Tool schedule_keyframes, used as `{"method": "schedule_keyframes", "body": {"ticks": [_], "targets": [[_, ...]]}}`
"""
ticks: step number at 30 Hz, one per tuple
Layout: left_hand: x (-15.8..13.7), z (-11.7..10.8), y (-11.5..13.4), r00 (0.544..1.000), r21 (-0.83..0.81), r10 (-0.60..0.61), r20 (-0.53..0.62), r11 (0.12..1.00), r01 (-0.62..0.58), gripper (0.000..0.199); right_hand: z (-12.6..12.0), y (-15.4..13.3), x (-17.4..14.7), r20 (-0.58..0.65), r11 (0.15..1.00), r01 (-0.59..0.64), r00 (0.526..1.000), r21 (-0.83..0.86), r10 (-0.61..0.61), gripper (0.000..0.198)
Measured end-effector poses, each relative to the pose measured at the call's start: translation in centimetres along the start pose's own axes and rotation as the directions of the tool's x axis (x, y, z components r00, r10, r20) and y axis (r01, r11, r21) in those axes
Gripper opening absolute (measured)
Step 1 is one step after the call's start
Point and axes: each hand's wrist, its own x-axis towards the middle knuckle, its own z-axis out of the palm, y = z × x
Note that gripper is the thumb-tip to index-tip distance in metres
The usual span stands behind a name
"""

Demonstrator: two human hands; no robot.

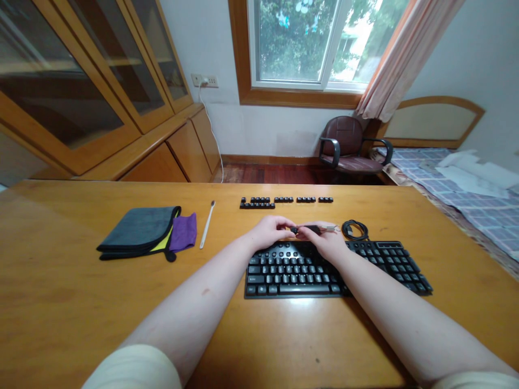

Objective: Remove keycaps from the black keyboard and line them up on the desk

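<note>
A black computer keyboard (298, 275) lies on the wooden desk, its top row partly bare of keycaps. Over its upper edge, my left hand (271, 231) pinches a small black keycap (293, 230) between thumb and fingers. My right hand (324, 240), right beside it, is closed on a keycap puller (312, 230) with a dark body and thin metal wires at its right end. The puller's left end meets the keycap between my hands; my fingers partly hide that contact. Removed keycaps (259, 202) stand in short rows beyond the keyboard.
The keyboard's coiled cable (356, 230) lies behind its right part. To the left are a white toothbrush (207, 224), a folded grey cloth (140, 229) and a purple cloth (184, 232). Past the desk's far edge stands a chair (344, 138).
</note>
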Motion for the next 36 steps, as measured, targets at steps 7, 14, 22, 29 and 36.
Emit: {"method": "schedule_keyframes", "body": {"ticks": [7,14,22,29,36], "targets": [[-0.3,0.2,0.4,0.974,0.182,0.207,-0.090,0.965,-0.188,0.033,0.4,-0.3,0.1,0.049,0.880,-0.219,0.974,0.421,0.219,0.037],[-0.4,0.1,-0.4,0.835,0.391,0.548,-0.057,0.782,-0.486,0.022,0.5,-0.2,0.5,0.085,0.719,-0.305,0.941,0.625,0.326,0.038],[-0.8,0.0,0.0,0.766,0.426,0.634,-0.103,0.725,-0.542,0.019,0.6,1.2,0.6,0.038,0.682,-0.198,0.969,0.704,0.243,0.049],[-0.9,0.2,0.3,0.799,0.370,0.584,-0.143,0.780,-0.504,0.017,0.6,1.0,0.8,-0.054,0.755,-0.152,0.969,0.637,0.241,0.051],[-0.8,0.3,0.3,0.864,0.457,0.456,-0.214,0.829,-0.324,0.018,0.6,1.1,0.6,-0.179,0.959,0.000,0.982,0.285,0.053,0.032]]}}
